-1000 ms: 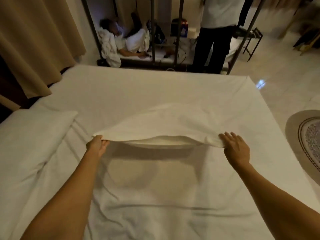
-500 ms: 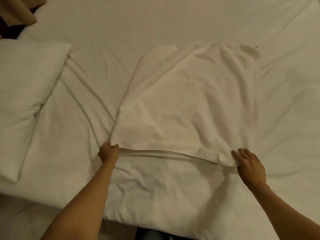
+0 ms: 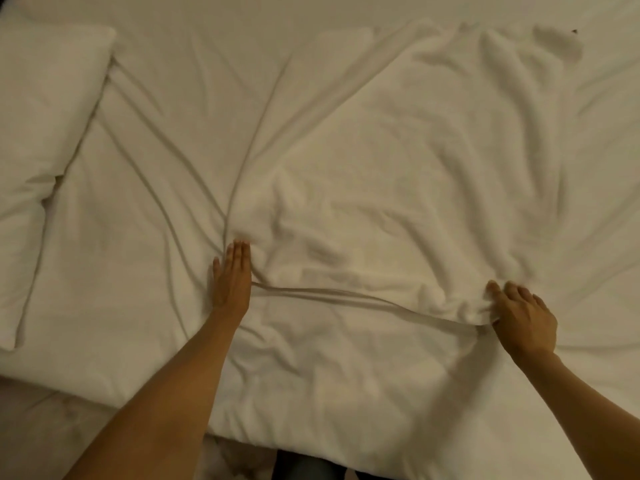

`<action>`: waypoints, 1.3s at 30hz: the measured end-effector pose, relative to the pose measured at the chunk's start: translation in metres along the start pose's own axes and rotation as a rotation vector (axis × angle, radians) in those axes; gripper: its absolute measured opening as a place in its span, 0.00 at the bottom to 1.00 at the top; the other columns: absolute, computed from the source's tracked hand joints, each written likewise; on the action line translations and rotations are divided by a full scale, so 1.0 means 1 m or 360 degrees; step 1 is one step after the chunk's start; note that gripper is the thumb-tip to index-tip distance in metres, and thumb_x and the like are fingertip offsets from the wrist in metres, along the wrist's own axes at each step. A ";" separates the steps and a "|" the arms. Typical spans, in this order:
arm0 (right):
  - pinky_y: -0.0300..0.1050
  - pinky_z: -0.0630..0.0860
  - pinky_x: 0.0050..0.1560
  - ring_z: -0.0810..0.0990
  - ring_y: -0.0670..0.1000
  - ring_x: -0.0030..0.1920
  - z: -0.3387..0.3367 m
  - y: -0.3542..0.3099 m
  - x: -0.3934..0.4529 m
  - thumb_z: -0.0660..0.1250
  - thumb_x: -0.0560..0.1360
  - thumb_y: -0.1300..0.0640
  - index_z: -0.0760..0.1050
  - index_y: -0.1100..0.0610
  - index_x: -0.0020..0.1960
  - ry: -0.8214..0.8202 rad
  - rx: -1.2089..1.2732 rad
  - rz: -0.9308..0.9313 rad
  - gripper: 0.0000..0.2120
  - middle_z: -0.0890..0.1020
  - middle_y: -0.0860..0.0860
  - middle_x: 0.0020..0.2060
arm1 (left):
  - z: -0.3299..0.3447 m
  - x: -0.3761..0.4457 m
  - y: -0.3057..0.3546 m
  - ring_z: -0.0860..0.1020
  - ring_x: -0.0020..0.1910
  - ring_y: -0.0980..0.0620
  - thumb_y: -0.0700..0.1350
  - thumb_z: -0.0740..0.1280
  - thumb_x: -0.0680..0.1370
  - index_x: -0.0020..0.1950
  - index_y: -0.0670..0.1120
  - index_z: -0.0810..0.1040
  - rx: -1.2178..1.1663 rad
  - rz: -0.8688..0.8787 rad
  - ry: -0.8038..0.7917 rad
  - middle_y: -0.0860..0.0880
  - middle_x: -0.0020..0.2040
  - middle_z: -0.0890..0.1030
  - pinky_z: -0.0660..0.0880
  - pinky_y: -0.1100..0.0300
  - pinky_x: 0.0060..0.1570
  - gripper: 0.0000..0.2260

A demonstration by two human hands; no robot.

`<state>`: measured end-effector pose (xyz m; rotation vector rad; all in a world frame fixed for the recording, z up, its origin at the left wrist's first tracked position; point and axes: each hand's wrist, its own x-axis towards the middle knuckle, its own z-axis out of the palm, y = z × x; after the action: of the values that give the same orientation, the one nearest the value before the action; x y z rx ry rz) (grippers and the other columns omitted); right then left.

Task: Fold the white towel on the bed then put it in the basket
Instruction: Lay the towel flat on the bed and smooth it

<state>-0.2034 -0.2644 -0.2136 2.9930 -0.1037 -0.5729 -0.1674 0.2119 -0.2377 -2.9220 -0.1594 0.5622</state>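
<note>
The rumpled white terry towel (image 3: 398, 188) lies spread on the white-sheeted bed (image 3: 173, 140), its near edge doubled into a thin fold running between both hands; the left hand (image 3: 231, 277) lies flat, fingers straight and together, pressing the towel's near-left corner; the right hand (image 3: 523, 318) has fingers curled, pinching the near-right corner; a plump white pillow (image 3: 38, 140) rests at far left

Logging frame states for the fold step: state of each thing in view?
white towel: spread on the bed, rumpled, near edge doubled in a fold
left hand: open, flat, pressing the towel's near left corner
right hand: fingers curled, gripping the towel's near right corner
pillow: lying flat at the left, untouched
bed: sheet creased
basket: not in view
</note>
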 end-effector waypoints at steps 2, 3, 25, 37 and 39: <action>0.46 0.71 0.32 0.80 0.61 0.49 -0.010 -0.001 0.003 0.67 0.69 0.68 0.74 0.57 0.63 -0.0011 0.0009 0.0044 0.23 0.80 0.58 0.51 | -0.005 0.006 -0.003 0.54 0.79 0.45 0.34 0.55 0.81 0.79 0.39 0.45 -0.0066 0.0026 0.0015 0.41 0.80 0.50 0.57 0.50 0.74 0.29; 0.44 0.67 0.31 0.80 0.60 0.48 -0.013 -0.001 0.003 0.65 0.70 0.67 0.72 0.55 0.64 -0.0022 0.0006 0.0066 0.23 0.79 0.56 0.51 | -0.007 0.008 -0.005 0.58 0.78 0.44 0.32 0.56 0.80 0.79 0.38 0.48 -0.0132 0.0043 0.0015 0.40 0.79 0.53 0.61 0.52 0.73 0.29; 0.56 0.71 0.64 0.67 0.62 0.69 0.010 0.001 -0.079 0.67 0.74 0.57 0.56 0.55 0.77 -0.0405 0.0125 -0.0013 0.35 0.64 0.61 0.72 | -0.010 -0.063 -0.034 0.51 0.79 0.47 0.30 0.54 0.79 0.79 0.41 0.45 -0.0236 0.0418 -0.0379 0.41 0.80 0.47 0.52 0.54 0.76 0.31; 0.58 0.39 0.75 0.33 0.51 0.76 0.031 -0.012 -0.093 0.28 0.66 0.26 0.28 0.50 0.74 -0.0553 0.0192 -0.0026 0.43 0.29 0.51 0.73 | 0.001 -0.062 -0.016 0.44 0.80 0.50 0.50 0.53 0.82 0.79 0.42 0.40 -0.0164 0.0425 -0.0658 0.45 0.79 0.38 0.51 0.50 0.76 0.31; 0.58 0.39 0.75 0.35 0.51 0.76 0.026 -0.013 -0.091 0.29 0.67 0.27 0.30 0.50 0.75 -0.0581 0.0221 -0.0018 0.43 0.30 0.52 0.74 | -0.004 -0.061 -0.018 0.45 0.80 0.50 0.49 0.52 0.83 0.79 0.42 0.41 -0.0170 0.0424 -0.0684 0.46 0.79 0.39 0.51 0.51 0.77 0.30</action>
<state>-0.2968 -0.2455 -0.2063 2.9819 -0.1572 -1.1521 -0.2230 0.2211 -0.2089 -2.8963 0.1583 1.2563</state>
